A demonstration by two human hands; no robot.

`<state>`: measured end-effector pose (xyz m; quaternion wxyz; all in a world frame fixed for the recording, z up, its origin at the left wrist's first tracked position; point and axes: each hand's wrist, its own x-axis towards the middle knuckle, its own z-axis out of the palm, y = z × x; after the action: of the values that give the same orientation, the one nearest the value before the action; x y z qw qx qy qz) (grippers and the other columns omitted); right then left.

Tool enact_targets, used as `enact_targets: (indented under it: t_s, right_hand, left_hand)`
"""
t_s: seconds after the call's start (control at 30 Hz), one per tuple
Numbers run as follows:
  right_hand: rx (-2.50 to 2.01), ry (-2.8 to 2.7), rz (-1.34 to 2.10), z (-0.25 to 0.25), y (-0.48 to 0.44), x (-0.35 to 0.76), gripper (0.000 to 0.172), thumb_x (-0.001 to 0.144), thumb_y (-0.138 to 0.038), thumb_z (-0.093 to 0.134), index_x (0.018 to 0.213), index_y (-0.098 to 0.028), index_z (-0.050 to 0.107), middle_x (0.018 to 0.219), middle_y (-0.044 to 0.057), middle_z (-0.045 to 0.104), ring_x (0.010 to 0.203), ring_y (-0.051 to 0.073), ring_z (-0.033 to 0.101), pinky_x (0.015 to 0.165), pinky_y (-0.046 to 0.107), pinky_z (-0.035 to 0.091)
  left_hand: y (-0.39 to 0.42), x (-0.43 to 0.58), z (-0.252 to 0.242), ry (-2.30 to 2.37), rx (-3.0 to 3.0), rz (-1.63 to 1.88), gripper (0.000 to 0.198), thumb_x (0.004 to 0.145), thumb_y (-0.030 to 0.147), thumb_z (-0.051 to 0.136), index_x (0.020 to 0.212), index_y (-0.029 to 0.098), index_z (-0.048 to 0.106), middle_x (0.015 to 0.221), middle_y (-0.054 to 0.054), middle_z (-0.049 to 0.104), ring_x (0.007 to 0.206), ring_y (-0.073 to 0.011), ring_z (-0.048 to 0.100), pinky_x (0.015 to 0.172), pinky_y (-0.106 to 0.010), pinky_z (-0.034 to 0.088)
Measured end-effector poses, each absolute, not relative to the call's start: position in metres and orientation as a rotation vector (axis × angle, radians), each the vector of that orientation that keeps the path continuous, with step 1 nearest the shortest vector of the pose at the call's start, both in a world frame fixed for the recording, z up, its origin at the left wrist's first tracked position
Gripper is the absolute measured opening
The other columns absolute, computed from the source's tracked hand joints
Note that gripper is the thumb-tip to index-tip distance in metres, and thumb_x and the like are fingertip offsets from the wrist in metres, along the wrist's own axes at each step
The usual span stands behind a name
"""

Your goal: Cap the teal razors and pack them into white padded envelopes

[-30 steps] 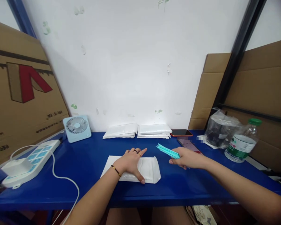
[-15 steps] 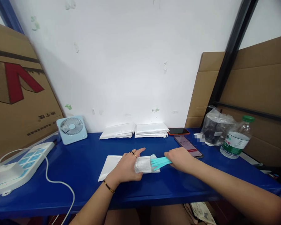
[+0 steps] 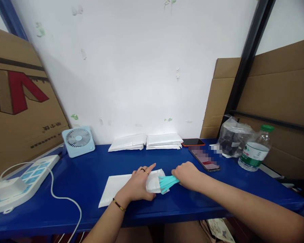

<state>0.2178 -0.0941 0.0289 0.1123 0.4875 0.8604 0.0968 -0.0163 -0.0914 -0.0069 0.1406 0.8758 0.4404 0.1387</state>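
Observation:
A white padded envelope [image 3: 114, 188] lies on the blue table under my left hand [image 3: 140, 184], whose thumb and fingers spread around its right part and grip it. A clear, whitish wrapping [image 3: 153, 181] shows at the envelope's right end, between thumb and forefinger. Several turquoise strips [image 3: 167, 182] stick out of that end. My right hand [image 3: 186, 174] is closed around the strips' outer ends, just right of the envelope.
Two stacks of white envelopes [image 3: 164, 141] lie by the wall. Two phones [image 3: 205, 160], a bagged container [image 3: 233, 138] and a bottle [image 3: 254, 152] stand right. A blue fan [image 3: 78, 140], a power strip [image 3: 31, 179] and its white cable are left.
The envelope has shifted slightly left and towards me. My right hand has moved left with the turquoise strips, and less of the strips shows between it and the envelope.

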Motion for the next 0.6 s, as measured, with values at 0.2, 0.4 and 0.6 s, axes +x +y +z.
enact_targets:
  t_s: [0.2, 0.4, 0.6]
  right_hand:
    - [1.367, 2.588, 0.295, 0.025, -0.088, 0.195, 0.017, 0.075, -0.01, 0.052, 0.085, -0.016, 0.066, 0.082, 0.012, 0.069, 0.078, 0.028, 0.065, 0.065, 0.035, 0.046]
    - [1.305, 2.593, 0.262, 0.033, -0.074, 0.195, 0.018, 0.073, -0.014, 0.054, 0.087, -0.016, 0.066, 0.086, 0.015, 0.068, 0.081, 0.029, 0.065, 0.067, 0.039, 0.047]
    - [1.358, 2.565, 0.261, 0.027, -0.072, 0.204, 0.02, 0.071, -0.016, 0.055, 0.087, -0.016, 0.066, 0.086, 0.015, 0.068, 0.079, 0.03, 0.065, 0.066, 0.039, 0.047]
  left_hand:
    - [-0.095, -0.01, -0.007, 1.157, 2.48, 0.394, 0.107, 0.051, 0.036, 0.07, 0.141, 0.032, 0.012, 0.131, -0.01, 0.04, 0.123, -0.0345, 0.031, 0.101, -0.052, 0.02]
    - [-0.095, -0.014, -0.006, 1.137, 2.473, 0.427, 0.102, 0.053, 0.032, 0.068, 0.14, 0.03, 0.016, 0.128, -0.009, 0.043, 0.118, -0.0326, 0.037, 0.1, -0.049, 0.023]
    - [-0.091, -0.012, -0.01, 1.168, 2.48, 0.418, 0.105, 0.051, 0.033, 0.07, 0.14, 0.032, 0.014, 0.129, -0.01, 0.041, 0.12, -0.035, 0.034, 0.1, -0.052, 0.022]
